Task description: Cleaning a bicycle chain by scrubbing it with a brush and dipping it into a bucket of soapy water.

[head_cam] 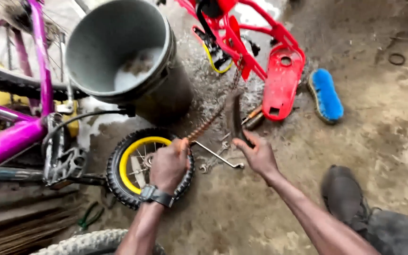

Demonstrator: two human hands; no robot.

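One grey bucket (119,52), the landmark; one small yellow-rimmed wheel (138,165) below it; one magenta bicycle (20,127) to its left; one red frame (260,52) and one blue brush (326,94) to its right; two hands (168,165) below

The long rusty metal chain (208,123) looks rough and matt. The grey plastic bucket (119,52) is dull and smooth; the glossy red painted metal frame (279,71) shines wet, and the blue bristled scrubbing brush (326,94) looks coarse.

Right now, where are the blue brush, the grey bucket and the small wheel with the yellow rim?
blue brush (326,95), head view, on its bristles.
grey bucket (95,45), head view, on its inner wall.
small wheel (131,156), head view, on its yellow rim.
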